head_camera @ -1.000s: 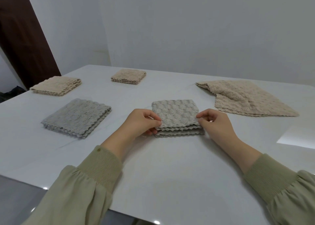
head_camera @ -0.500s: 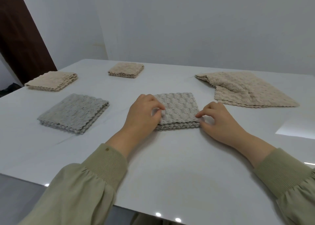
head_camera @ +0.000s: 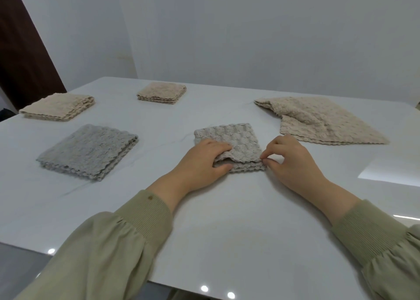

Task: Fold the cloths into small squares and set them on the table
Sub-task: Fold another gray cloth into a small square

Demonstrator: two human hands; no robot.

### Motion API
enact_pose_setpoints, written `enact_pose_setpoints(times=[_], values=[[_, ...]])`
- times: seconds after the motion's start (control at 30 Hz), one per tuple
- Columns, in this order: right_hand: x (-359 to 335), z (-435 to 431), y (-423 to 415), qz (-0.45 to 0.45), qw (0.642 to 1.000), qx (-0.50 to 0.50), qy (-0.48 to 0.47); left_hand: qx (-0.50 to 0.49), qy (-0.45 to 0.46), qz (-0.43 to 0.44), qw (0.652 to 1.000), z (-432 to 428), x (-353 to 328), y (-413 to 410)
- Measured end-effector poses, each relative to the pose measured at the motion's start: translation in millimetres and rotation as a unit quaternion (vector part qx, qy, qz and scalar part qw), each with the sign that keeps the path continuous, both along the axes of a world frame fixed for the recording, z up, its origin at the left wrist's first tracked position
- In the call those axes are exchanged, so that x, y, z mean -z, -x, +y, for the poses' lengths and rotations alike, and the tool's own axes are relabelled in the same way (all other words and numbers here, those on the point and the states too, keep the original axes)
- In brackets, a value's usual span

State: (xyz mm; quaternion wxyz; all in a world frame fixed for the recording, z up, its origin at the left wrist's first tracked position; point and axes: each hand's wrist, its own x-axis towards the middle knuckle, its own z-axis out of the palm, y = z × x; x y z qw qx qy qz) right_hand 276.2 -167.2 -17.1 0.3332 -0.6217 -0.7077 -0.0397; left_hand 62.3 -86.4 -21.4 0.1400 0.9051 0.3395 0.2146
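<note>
I see the folded grey cloth between the hands: left hand grips its near edge, right hand pinches its corner.

One view only, head-worn, wide-angle. It looks forward and down from the near side of the white table, facing the far wall. Close range: left hand and right hand sit just below centre at the grey cloth, with the sleeves running out the bottom corners. The tabletop fills the lower two thirds, its near edge cut across the bottom. The wall corner is left of centre, and a dark door is at the left border.
</note>
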Motion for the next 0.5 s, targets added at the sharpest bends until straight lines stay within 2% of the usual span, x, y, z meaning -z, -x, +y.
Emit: enact_pose_setpoints(times=[0.17, 0.37, 0.5], values=[[3.2, 2.7, -3.0, -0.003, 1.000, -0.002, 0.013, 0.008, 0.025, 0.013, 1.000, 0.4, -0.1, 1.7], [3.3, 6.0, -5.4, -0.027, 0.999, -0.006, 0.040, 0.051, 0.013, 0.100, 0.994, 3.0, 2.6, 6.3], [4.4, 8.0, -6.9, -0.051, 0.999, -0.016, 0.001, 0.052, 0.029, 0.096, 0.994, 3.4, 2.3, 6.2]])
